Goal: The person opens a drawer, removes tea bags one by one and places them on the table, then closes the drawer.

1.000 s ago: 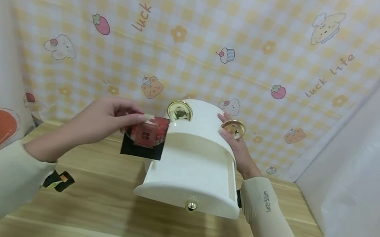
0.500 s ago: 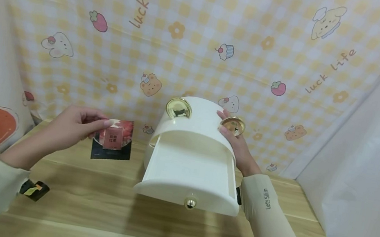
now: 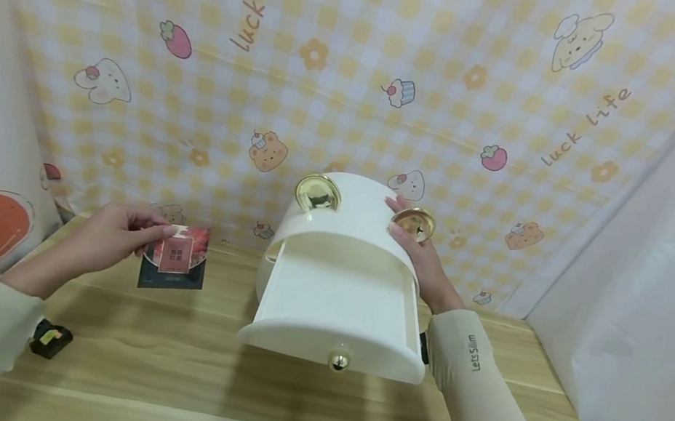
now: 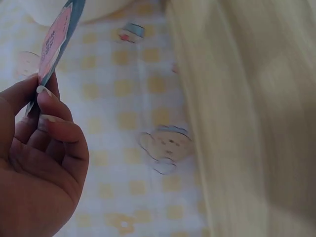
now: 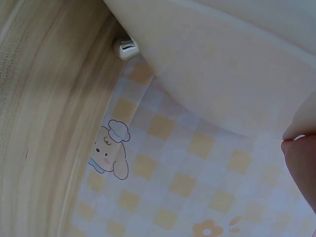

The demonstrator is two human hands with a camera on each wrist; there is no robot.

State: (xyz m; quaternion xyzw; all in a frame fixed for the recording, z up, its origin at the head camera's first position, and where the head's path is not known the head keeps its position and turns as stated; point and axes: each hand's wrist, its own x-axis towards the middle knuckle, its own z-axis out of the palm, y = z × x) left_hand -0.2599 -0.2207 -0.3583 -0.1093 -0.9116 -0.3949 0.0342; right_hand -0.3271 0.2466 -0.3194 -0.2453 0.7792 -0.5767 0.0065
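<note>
Thumb and fingers of my left hand [image 3: 118, 235] pinch a flat square tea sachet [image 3: 175, 260] by its upper left corner. It has a red picture, a pink label and a dark lower band, and hangs above the table left of a white drawer box [image 3: 348, 205]. In the left wrist view the sachet [image 4: 54, 42] appears nearly edge-on. The box's drawer [image 3: 339, 299] is pulled out towards me, its white floor visible. My right hand [image 3: 424, 265] holds the box's right side, thumb and fingers around the right gold disc [image 3: 413, 224], which partly covers them.
A second gold disc [image 3: 317, 194] tops the box's left side, and a gold knob [image 3: 339, 361] sits on the drawer front. Behind the wooden table [image 3: 185, 378] hangs a yellow checked cloth [image 3: 339, 115]. White cloth sides [image 3: 650, 289] flank the table.
My left hand has carried the sachet leftwards and down, away from the drawer, slowing in the last half second. My right hand stays on the box, and the drawer remains pulled out.
</note>
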